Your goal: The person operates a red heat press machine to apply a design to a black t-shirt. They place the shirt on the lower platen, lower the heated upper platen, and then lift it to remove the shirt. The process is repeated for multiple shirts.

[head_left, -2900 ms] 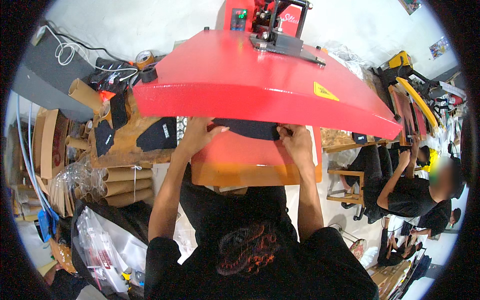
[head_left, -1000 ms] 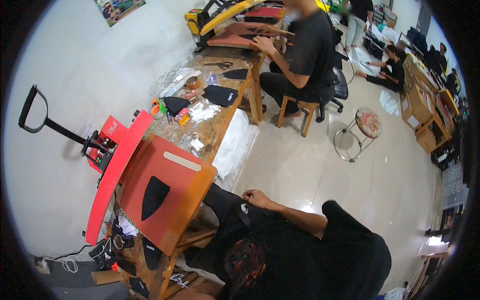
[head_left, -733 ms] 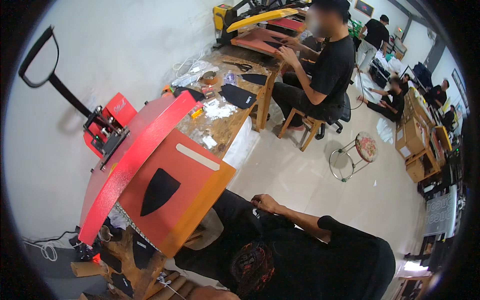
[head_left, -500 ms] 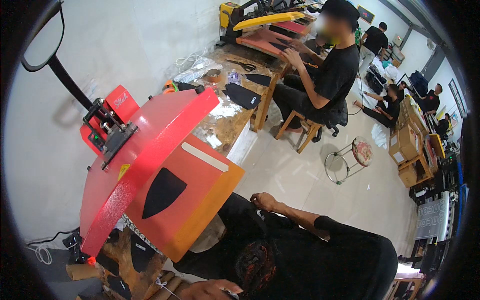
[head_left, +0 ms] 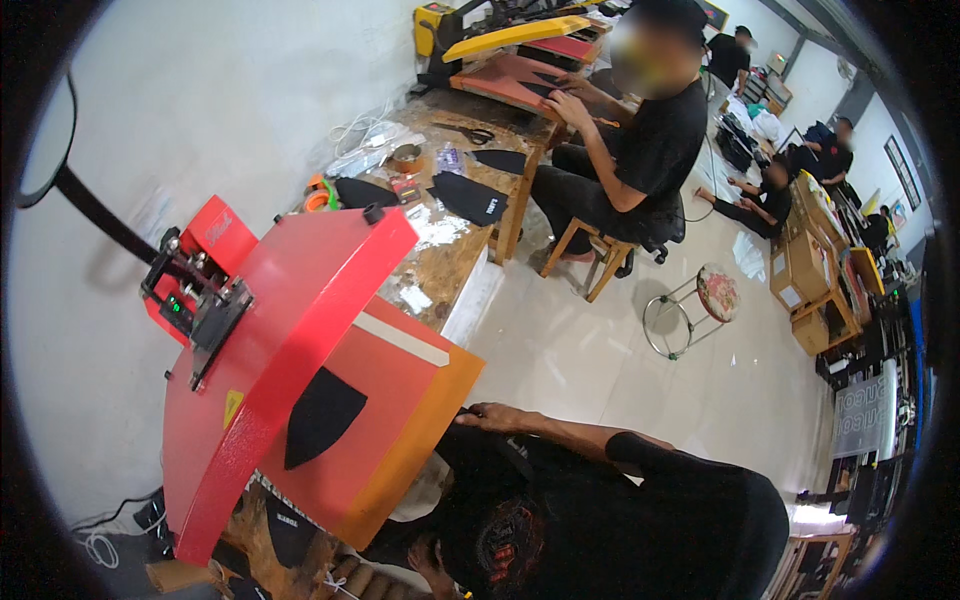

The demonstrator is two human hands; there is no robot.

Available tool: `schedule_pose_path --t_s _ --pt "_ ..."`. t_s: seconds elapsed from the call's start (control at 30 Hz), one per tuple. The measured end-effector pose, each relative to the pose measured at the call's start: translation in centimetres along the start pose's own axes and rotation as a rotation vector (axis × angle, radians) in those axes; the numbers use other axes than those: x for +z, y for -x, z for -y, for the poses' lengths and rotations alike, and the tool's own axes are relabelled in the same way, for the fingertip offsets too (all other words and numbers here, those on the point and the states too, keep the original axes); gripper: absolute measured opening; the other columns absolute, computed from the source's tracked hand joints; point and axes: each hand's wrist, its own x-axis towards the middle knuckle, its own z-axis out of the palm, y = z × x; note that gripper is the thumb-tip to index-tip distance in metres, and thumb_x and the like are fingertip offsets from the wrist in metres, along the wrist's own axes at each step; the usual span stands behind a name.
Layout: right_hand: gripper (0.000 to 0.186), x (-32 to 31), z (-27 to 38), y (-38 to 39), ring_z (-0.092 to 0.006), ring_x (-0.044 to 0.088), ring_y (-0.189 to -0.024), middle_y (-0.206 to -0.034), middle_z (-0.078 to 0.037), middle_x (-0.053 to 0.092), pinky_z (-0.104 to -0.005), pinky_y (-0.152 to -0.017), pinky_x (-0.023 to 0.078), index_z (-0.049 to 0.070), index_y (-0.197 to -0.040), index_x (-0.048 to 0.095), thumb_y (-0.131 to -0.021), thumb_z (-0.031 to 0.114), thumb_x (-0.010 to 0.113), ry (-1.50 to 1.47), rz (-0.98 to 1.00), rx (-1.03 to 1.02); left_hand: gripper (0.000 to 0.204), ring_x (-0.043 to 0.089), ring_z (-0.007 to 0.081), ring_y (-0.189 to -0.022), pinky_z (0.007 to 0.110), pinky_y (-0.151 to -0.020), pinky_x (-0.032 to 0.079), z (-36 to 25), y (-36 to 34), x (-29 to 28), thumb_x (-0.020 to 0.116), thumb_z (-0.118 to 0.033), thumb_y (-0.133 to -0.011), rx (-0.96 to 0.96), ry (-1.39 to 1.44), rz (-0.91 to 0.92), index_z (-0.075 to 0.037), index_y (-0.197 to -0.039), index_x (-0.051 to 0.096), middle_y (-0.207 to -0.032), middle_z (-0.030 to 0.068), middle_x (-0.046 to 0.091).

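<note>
My right hand [head_left: 482, 418] is low beside the orange front board of the red heat press [head_left: 282, 330], fingers curled at a dark item too small to name. My left hand [head_left: 428, 560] hangs below that board against my black clothing; its fingers are partly hidden. The press's upper plate is raised. On its pink lower pad [head_left: 360, 450] lies a pointed black fabric piece [head_left: 322, 415], touched by neither hand. A pale strip [head_left: 398, 338] lies along the pad's far right part.
A worktable [head_left: 440, 300] holds black pieces, scissors [head_left: 470, 135] and tape rolls. A seated co-worker [head_left: 650, 150] works at another press [head_left: 510, 80]. A round stool [head_left: 716, 292], stacked boxes [head_left: 800, 262] and more people [head_left: 760, 200] are rightward. Black pieces [head_left: 290, 525] lie below the press.
The fabric piece held under the raised plate earlier now lies released. My view has turned rightward. My right hand has recently moved left toward the board, and my left hand slightly upward.
</note>
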Motion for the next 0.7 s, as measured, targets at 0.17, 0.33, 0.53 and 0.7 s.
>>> schedule_pose_path --t_s 0.17,0.33,0.53,0.7 --pt "0.100 0.9 1.2 -3.5 -0.0407 0.042 -0.140 -0.149 -0.029 0.044 -0.0455 -0.115 0.035 0.000 -0.152 0.033 -0.089 0.075 0.052 -0.023 0.177 0.091 0.037 0.053 0.0359 -0.124 0.052 -0.105 0.037 4.8 -2.6 2.3 0.054 -0.029 -0.099 0.096 -0.336 0.047 -0.005 -0.124 0.066 -0.123 0.0182 0.063" --pt "0.099 2.2 1.4 -3.4 -0.0454 0.050 -0.131 -0.140 -0.031 0.050 -0.0515 -0.109 0.040 -0.001 -0.152 0.030 -0.090 0.075 0.049 0.293 0.026 0.044 0.038 0.052 0.0385 -0.125 0.053 -0.106 0.036 3.7 -4.4 1.8 0.053 -0.031 -0.100 -0.165 -0.388 0.181 -0.005 -0.124 0.066 -0.128 0.0186 0.061" --pt "0.103 2.7 1.6 -3.2 -0.0452 0.056 -0.125 -0.130 -0.032 0.058 -0.0530 -0.106 0.044 -0.004 -0.149 0.035 -0.089 0.079 0.044 0.126 -0.075 0.147 0.040 0.050 0.0416 -0.127 0.054 -0.107 0.034 -1.6 -6.7 -0.2 0.051 -0.033 -0.100 -0.282 -0.381 0.163 -0.004 -0.125 0.066 -0.134 0.0190 0.058" --pt "0.100 1.8 1.5 -3.8 -0.0447 0.051 -0.130 -0.139 -0.031 0.052 -0.0520 -0.108 0.041 0.000 -0.152 0.030 -0.090 0.078 0.043 0.143 0.046 0.137 0.042 0.053 0.0403 -0.123 0.055 -0.105 0.037 1.3 -8.6 -0.5 0.051 -0.036 -0.100 -0.294 -0.229 0.152 -0.005 -0.125 0.065 -0.132 0.0177 0.061"
